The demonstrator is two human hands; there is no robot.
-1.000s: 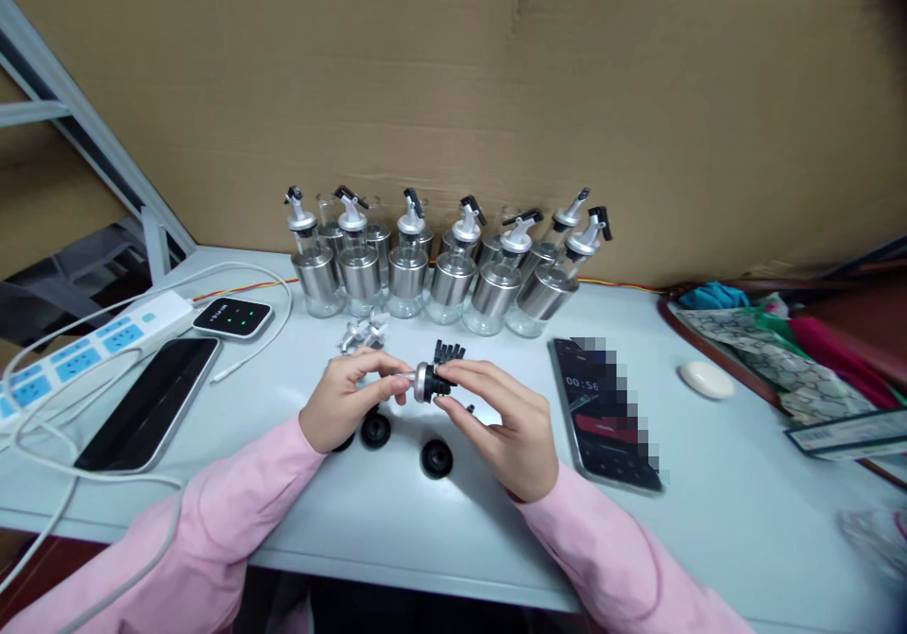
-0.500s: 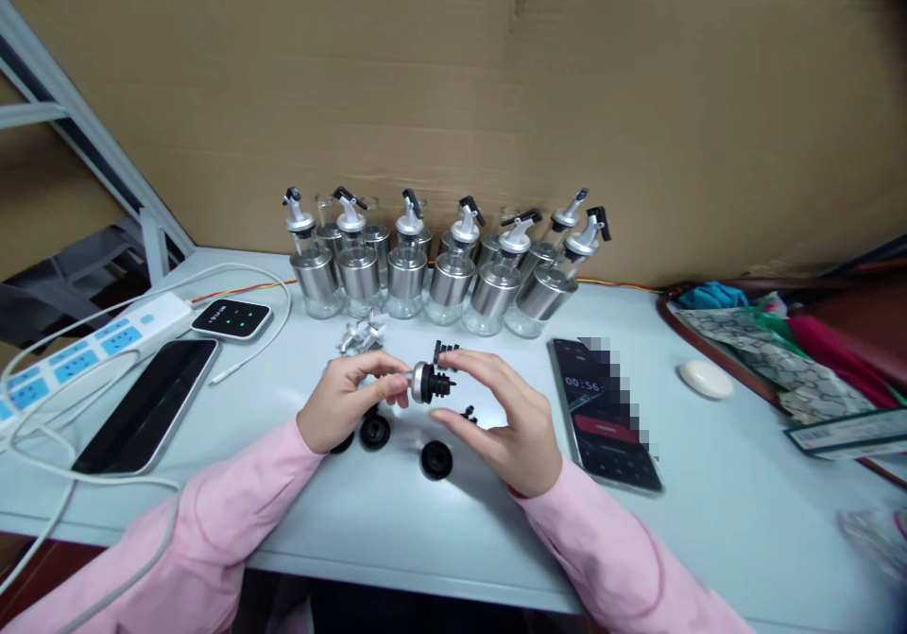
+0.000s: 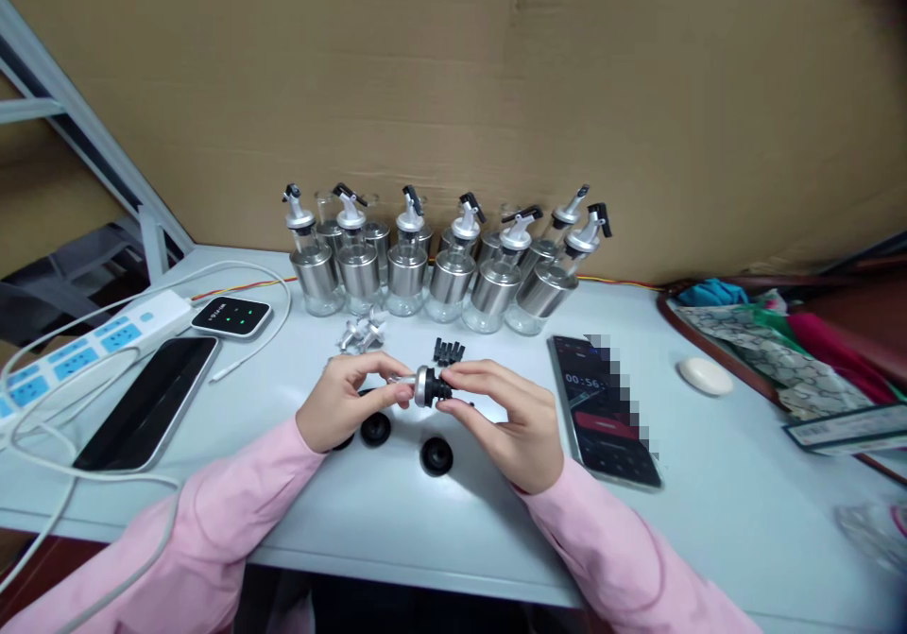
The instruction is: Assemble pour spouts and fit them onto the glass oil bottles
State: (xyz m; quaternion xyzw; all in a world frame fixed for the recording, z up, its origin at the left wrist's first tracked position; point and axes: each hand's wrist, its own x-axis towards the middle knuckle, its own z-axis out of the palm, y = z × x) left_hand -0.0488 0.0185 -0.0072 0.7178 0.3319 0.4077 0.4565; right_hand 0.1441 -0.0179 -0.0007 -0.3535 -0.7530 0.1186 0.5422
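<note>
A silver bottle pourer (image 3: 423, 386) with a black ribbed stopper lies sideways between my hands above the table. My left hand (image 3: 349, 398) pinches its spout end. The fingers and thumb of my right hand (image 3: 516, 417) close on the black stopper end. Below them on the table are black round rings (image 3: 436, 456), one partly hidden by my left hand. Silver spout pieces (image 3: 364, 330) lie in a heap beyond my left hand, and small black levers (image 3: 449, 351) sit in a row just past my right fingertips.
Several glass bottles with steel sleeves (image 3: 407, 270) stand in rows at the back, the front ones topped with pourers. A phone with a timer (image 3: 602, 417) lies right; another phone (image 3: 148, 407), a power strip (image 3: 92, 355) and a white cable (image 3: 134, 488) are left.
My right hand has moved slightly left and its fingers have closed on the black stopper end. My left hand keeps its hold on the pourer.
</note>
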